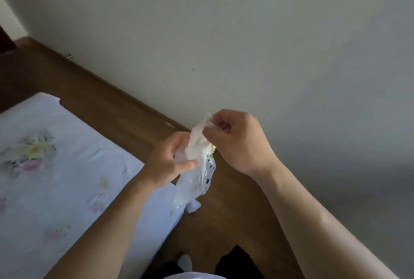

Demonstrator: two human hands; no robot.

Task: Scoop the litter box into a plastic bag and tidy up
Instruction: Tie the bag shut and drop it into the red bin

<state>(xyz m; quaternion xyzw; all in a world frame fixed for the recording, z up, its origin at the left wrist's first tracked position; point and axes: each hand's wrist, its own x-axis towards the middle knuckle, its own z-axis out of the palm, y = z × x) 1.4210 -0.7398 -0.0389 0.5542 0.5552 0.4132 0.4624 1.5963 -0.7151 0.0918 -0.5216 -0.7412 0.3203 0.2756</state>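
Now pinching the twisted upper end of the plastic bag [195, 177] between thumb and curled fingers of the right hand [237, 144], up close to the pale wall [246, 32]. Gripping the same bag lower down with the left hand [165, 162], thumb laid across the crinkled film, fingers curled behind it (only dimly seen through the translucent plastic). Held in the air between the two hands, top end slanting up into the right hand, loose lower part hanging below the left, dark printed marks on one side. Beneath and to the left, a pale sheet [56, 177] with a faded flower print, its edge just under the hanging end. Brown wooden floor [228, 222] between sheet and wall. Lowest in view, a white sock [186, 260] beside dark trouser legs [235, 260].
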